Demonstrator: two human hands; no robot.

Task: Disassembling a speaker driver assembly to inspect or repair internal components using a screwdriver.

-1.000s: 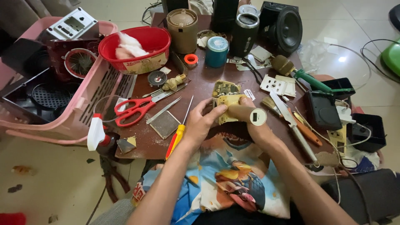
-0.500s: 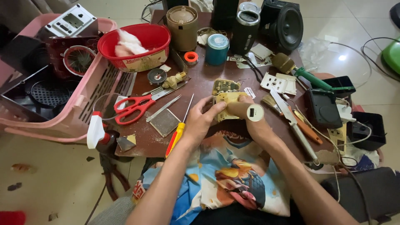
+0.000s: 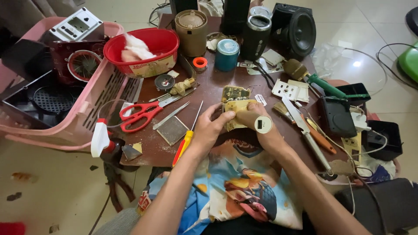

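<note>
Yellowed casing (image 3: 235,114) gripped btwn both hands' fingers (image 3: 217,114).

**Reds, Pinks and a Yellow Handle on Dark Brown Wood**

The table (image 3: 209,82) is dark reddish brown. On it lie red-handled scissors (image 3: 141,114), a screwdriver (image 3: 186,140) with a yellow and red grip, a teal speaker (image 3: 227,55) and an orange tape ring (image 3: 200,63). The bowl (image 3: 143,51) is red, the basket (image 3: 87,113) pale pink. The hands grip a cream-yellow casing (image 3: 237,114). Cartoon print, blue and orange, covers the shirt (image 3: 244,191).

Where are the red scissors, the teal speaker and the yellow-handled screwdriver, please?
red scissors (image 3: 140,115), head view, on a red handle loop.
teal speaker (image 3: 227,55), head view, on its side wall.
yellow-handled screwdriver (image 3: 186,140), head view, on the yellow handle.
</note>
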